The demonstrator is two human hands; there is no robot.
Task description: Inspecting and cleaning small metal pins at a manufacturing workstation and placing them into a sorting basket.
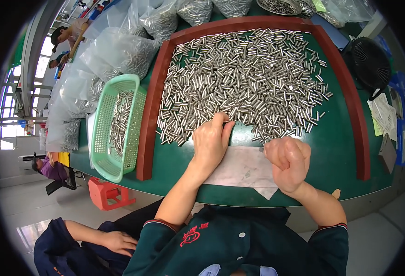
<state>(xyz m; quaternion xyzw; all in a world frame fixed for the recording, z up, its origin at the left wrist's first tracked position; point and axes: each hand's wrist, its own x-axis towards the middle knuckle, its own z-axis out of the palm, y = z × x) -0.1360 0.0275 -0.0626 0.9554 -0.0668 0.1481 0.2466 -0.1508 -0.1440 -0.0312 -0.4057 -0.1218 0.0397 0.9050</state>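
A wide heap of short, shiny metal pins (239, 78) is spread over the green tabletop (253, 184). At the heap's near edge is my left hand (210, 140), its thumb and forefinger pinched together. Whatever lies in that pinch is too small to make out. To its right, my right hand (289, 161) is closed with the fingers curled in, over the right end of a pale, stained cloth or sheet (239, 168). Something small and dark shows by its fingertips, but the curled fingers hide what they hold.
A dark red frame (154, 110) borders the heap on three sides. Left of it stands a green basket (102, 161) holding more pins. Clear bags of pins (133, 55) line the far left, and a black fan (370, 64) stands right. Another person's hand (119, 241) rests at lower left.
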